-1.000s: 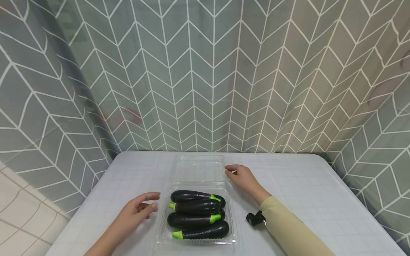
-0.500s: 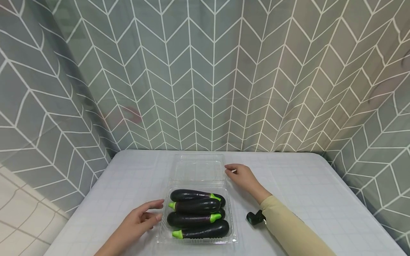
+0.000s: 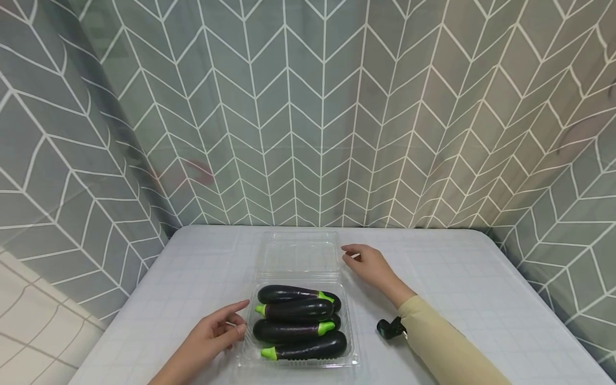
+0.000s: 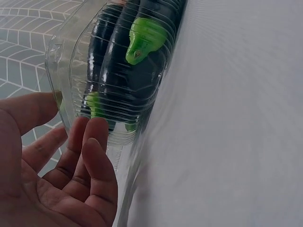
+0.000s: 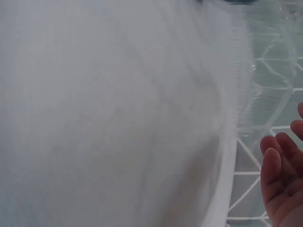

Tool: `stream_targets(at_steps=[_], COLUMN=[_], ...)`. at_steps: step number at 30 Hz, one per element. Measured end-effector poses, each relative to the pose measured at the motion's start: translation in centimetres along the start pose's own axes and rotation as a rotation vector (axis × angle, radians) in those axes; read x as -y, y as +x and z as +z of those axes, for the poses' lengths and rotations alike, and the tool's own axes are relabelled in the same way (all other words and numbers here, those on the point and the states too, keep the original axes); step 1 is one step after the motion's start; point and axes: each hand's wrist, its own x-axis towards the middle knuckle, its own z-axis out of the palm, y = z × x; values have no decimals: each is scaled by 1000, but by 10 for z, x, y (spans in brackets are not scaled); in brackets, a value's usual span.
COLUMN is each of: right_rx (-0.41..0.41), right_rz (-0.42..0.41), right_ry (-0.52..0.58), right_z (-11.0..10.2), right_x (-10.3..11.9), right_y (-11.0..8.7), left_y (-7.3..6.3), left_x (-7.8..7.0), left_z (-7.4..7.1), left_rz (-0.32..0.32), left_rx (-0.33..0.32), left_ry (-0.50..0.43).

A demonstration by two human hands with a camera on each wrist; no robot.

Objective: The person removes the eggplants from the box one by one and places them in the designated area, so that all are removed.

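A clear plastic clamshell container [image 3: 353, 342] lies on the table with its base toward me. Several dark eggplants [image 3: 308, 345] with green caps are stacked crosswise in the base. Its transparent lid [image 3: 298, 258] is folded back flat behind it. My left hand [image 3: 214, 334] is at the left side of the base; in the left wrist view its index fingertip is right at the rim [image 4: 53, 71] and the other fingers are loosely bent beside the ribbed wall. My right hand [image 3: 368, 267] holds nothing, its fingers loosely bent next to the lid's right edge.
A small black object [image 3: 391, 328] lies by the right sleeve [image 3: 440, 345], partly hidden by it. The white-covered table [image 3: 443, 278] meets a grey chevron-patterned curtain [image 3: 308, 133] at the back and sides.
My left hand has moved right and slightly toward me, bringing its fingertips to the container's left side. The right hand, container and eggplants have hardly changed place.
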Motion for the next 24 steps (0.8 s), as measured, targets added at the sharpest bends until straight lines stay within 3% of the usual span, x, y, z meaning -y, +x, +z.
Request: stream_targets(at_steps=[10, 24], right_rx=[-6, 203], right_rz=[-162, -396], right_ry=[19, 114], right_z=[-9, -6], right_x=[23, 74], right_y=[-16, -45], left_y=[0, 0], left_x=[1, 4], left_z=[2, 3], left_rz=[-17, 9], left_rx=[-11, -16], left_ry=[-18, -28])
